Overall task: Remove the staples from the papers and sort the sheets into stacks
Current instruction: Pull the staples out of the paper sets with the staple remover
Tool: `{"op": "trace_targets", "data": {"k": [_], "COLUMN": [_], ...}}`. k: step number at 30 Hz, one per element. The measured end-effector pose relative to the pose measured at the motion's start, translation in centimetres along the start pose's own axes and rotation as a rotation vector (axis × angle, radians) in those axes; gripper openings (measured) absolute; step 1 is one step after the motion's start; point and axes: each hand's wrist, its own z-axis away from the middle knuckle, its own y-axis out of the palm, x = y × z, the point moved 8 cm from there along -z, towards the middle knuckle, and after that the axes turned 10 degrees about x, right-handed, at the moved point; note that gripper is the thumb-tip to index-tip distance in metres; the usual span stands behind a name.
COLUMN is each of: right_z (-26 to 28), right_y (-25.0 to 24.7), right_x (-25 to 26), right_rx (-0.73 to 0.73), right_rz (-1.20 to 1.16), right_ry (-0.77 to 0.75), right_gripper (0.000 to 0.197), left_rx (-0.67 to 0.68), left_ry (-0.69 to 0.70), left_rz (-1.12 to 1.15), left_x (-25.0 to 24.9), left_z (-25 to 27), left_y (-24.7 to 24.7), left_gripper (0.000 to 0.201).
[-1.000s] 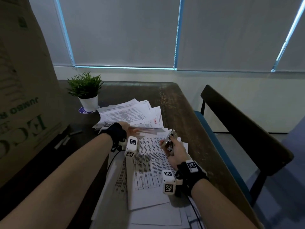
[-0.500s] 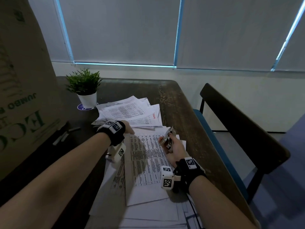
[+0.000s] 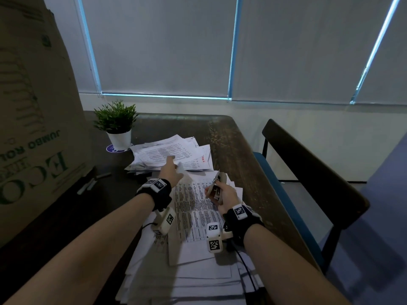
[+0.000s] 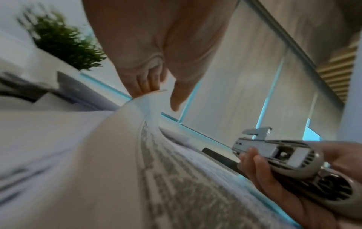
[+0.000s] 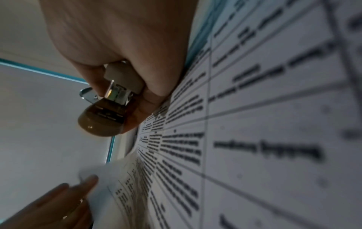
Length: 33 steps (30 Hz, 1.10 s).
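Note:
A printed sheet (image 3: 193, 212) lies on top of a loose stack of papers (image 3: 189, 274) in front of me. My left hand (image 3: 170, 170) reaches to the sheet's far edge. In the left wrist view its straight fingers (image 4: 146, 86) sit behind the curled-up edge of the sheet (image 4: 141, 108), and the thumb stands apart from the paper. My right hand (image 3: 214, 190) grips a beige and metal stapler (image 3: 218, 184) just above the sheet's right side. The right wrist view shows that stapler (image 5: 101, 122) close up, held beside the sheet (image 5: 254, 124).
A second pile of papers (image 3: 171, 153) lies farther back on the dark table (image 3: 231, 146). A potted plant (image 3: 115, 126) stands at the back left beside a tall cardboard box (image 3: 33, 128). Pens (image 3: 92, 183) lie by the box. A chair (image 3: 308, 172) stands to the right.
My left hand has moved forward from the sheet's left side to its far edge, which now curls up. The right hand has kept hold of the stapler.

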Motion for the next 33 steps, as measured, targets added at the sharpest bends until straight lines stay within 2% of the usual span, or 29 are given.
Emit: {"op": "trace_targets", "data": {"k": [2, 4, 5, 6, 8, 10, 12, 14, 18, 20, 24, 33], "right_z": [0.3, 1.0, 1.4, 1.7, 2.1, 2.3, 2.2, 2.2, 2.3, 2.3, 1.7, 1.2], "right_y": [0.5, 1.1, 1.3, 1.6, 2.0, 2.5, 3.2, 3.7, 4.4, 4.8, 5.2, 6.8], "right_x": [0.3, 1.2, 2.0, 2.9, 4.9, 6.3, 5.9, 4.5, 2.4, 2.1, 1.3, -0.2], "right_rx": [0.047, 0.096, 0.109, 0.119, 0.109, 0.101, 0.161, 0.234, 0.317, 0.345, 0.353, 0.396], "right_rz": [0.056, 0.148, 0.236, 0.348, 0.649, 1.013, 1.308, 1.444, 1.631, 1.689, 1.74, 1.857], "right_ry": [0.001, -0.01, -0.03, -0.053, -0.108, -0.142, -0.103, -0.048, -0.057, -0.072, -0.1, -0.156], "right_gripper": [0.022, 0.019, 0.017, 0.021, 0.038, 0.048, 0.057, 0.059, 0.055, 0.051, 0.051, 0.047], "left_rx": [0.032, 0.116, 0.156, 0.217, 0.448, 0.65, 0.72, 0.685, 0.374, 0.306, 0.312, 0.385], "left_ry": [-0.046, -0.136, -0.185, -0.231, -0.303, -0.344, -0.355, -0.329, -0.304, -0.297, -0.304, -0.322], "left_rz": [0.029, 0.047, 0.145, 0.248, 0.345, 0.418, 0.595, 0.735, 0.771, 0.787, 0.815, 0.696], "left_x": [-0.2, 0.7, 1.3, 1.9, 2.6, 3.7, 3.9, 3.5, 4.2, 5.1, 6.3, 6.8], "left_z": [0.3, 0.5, 1.1, 1.8, 3.6, 5.2, 6.2, 6.4, 5.2, 4.5, 4.0, 3.1], "left_y": [0.3, 0.7, 0.8, 1.1, 2.7, 4.4, 5.6, 5.9, 5.7, 6.2, 6.5, 6.7], "left_gripper": [0.068, 0.048, 0.036, 0.025, 0.005, 0.01, 0.021, 0.022, 0.011, 0.012, 0.006, 0.014]}}
